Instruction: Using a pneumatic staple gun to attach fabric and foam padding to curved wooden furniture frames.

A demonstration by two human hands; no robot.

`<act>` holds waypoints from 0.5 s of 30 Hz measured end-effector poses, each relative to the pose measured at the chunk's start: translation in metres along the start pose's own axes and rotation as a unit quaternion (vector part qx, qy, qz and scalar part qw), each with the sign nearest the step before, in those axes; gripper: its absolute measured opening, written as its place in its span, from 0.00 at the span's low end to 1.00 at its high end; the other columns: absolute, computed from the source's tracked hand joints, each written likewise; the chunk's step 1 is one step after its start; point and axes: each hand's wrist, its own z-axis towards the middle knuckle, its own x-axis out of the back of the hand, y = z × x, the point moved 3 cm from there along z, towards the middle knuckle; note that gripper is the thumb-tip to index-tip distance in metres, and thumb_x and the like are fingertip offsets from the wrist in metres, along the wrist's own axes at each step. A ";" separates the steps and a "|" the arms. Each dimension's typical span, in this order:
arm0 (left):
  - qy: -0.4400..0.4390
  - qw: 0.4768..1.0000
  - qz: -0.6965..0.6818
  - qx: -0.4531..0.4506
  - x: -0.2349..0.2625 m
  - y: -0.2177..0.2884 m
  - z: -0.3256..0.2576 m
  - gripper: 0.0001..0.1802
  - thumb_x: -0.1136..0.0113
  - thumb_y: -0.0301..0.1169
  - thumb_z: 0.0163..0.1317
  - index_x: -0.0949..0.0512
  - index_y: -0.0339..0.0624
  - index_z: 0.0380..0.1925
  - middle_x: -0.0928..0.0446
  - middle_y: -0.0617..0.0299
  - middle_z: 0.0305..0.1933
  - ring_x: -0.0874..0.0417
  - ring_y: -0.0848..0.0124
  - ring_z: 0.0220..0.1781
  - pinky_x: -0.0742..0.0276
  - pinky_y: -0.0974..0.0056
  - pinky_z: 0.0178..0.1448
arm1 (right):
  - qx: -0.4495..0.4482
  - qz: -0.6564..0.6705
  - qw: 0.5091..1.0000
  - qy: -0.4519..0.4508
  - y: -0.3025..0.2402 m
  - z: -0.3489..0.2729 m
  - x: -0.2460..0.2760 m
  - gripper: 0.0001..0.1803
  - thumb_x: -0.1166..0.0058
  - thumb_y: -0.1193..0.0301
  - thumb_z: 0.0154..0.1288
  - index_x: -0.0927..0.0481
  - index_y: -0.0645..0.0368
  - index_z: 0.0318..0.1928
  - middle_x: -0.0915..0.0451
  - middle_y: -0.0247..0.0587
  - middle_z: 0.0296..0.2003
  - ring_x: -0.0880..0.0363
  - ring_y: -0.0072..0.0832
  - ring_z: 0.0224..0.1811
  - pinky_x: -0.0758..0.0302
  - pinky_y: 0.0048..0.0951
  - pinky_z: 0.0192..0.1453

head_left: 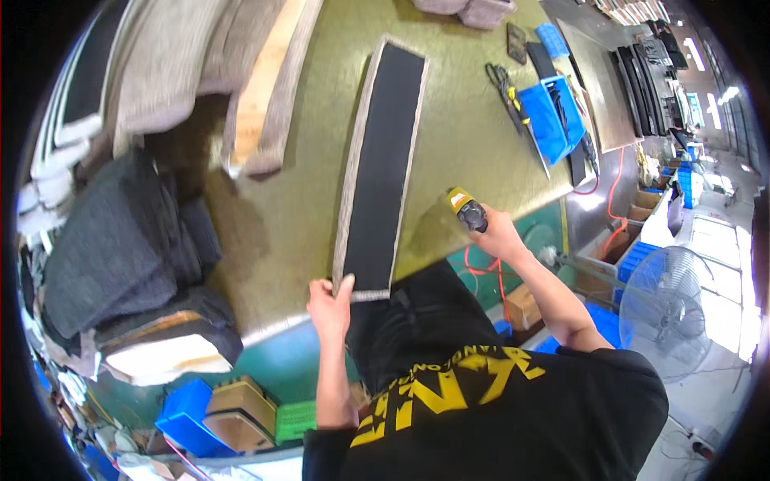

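We record one panel, black-faced with fuzzy grey edges, lying lengthwise over the middle of the table, its near end at the table's near edge. Left hand: fingers closed on the panel's near left corner, thumb on the black face; we cannot tell how far the fingers reach underneath. Right hand: fingers wrapped around a yellow-and-black tool, held right of the panel, apart from it. Far right, we note a blue bin; at left, dark cloth in a heap.
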 end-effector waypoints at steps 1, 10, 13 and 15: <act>-0.007 0.998 -0.063 -0.001 -0.002 0.003 0.001 0.36 0.25 0.43 0.56 0.29 0.34 0.57 0.17 0.53 0.46 0.16 0.61 0.43 0.21 0.54 0.53 | -0.014 -0.019 0.999 0.046 0.009 0.014 0.011 0.35 0.35 0.67 0.54 0.35 0.58 0.62 0.17 0.62 0.38 0.18 0.60 0.42 0.21 0.51 0.49; -0.126 0.963 -0.215 -0.101 0.002 0.116 -0.054 0.27 0.42 0.23 0.62 0.29 0.31 0.63 0.20 0.57 0.54 0.20 0.71 0.54 0.26 0.63 0.62 | -0.008 -0.030 0.986 0.162 0.087 0.077 0.050 0.44 0.38 0.70 0.59 0.47 0.71 0.70 0.23 0.63 0.46 0.21 0.57 0.48 0.22 0.51 0.50; -0.103 0.948 -0.282 -0.104 0.002 0.170 -0.054 0.25 0.48 0.20 0.61 0.27 0.28 0.61 0.21 0.58 0.55 0.21 0.70 0.56 0.26 0.63 0.63 | 0.006 -0.051 0.993 0.109 0.099 0.081 0.057 0.47 0.35 0.68 0.59 0.49 0.70 0.72 0.26 0.62 0.50 0.24 0.55 0.52 0.22 0.48 0.54; -0.063 0.927 -0.345 -0.132 -0.007 0.212 -0.044 0.26 0.53 0.19 0.60 0.27 0.27 0.60 0.21 0.56 0.55 0.21 0.69 0.57 0.27 0.64 0.64 | 0.021 -0.066 0.994 0.089 0.102 0.080 0.060 0.50 0.33 0.69 0.57 0.50 0.70 0.73 0.27 0.57 0.50 0.25 0.52 0.53 0.22 0.47 0.53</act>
